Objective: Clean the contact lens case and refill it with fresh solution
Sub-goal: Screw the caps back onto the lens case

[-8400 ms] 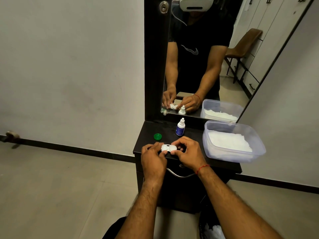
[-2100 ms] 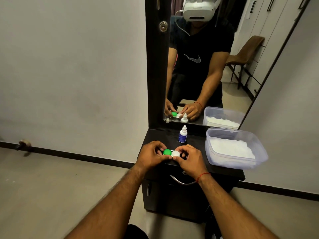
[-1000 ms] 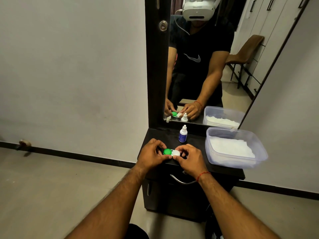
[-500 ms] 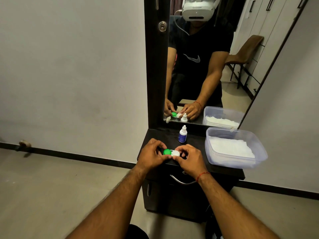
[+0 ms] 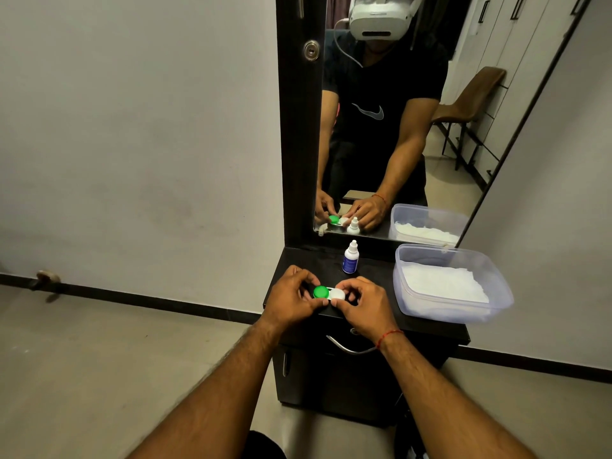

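In the head view the contact lens case (image 5: 329, 293) lay at the front edge of the dark dresser top (image 5: 377, 276), close under the camera, with both lids on: the green cap (image 5: 320, 291) on the left well and the white cap (image 5: 338, 295) on the right. The left hand (image 5: 287, 301) had its fingers curled round the green cap, thumb below and forefinger above, pinching it; the right hand (image 5: 363, 309) pinched the white cap the same way, its other fingers bent and holding nothing more. The step looked like the closing one — seating and tightening the lids over filled wells. To do it well, one hand should only brace its end while the other turns, since twisting both at once would roll the case. The case ought to stay flat on the top so no solution tips out, and each lid should catch its thread squarely before any force is put in — snug would do, not hard. The solution bottle (image 5: 350, 259) stood upright behind the hands, near the mirror (image 5: 390, 144) and apart from them, and the clear plastic container (image 5: 498, 294) holding white tissue (image 5: 443, 286) sat to the right, well clear of the turning fingers.
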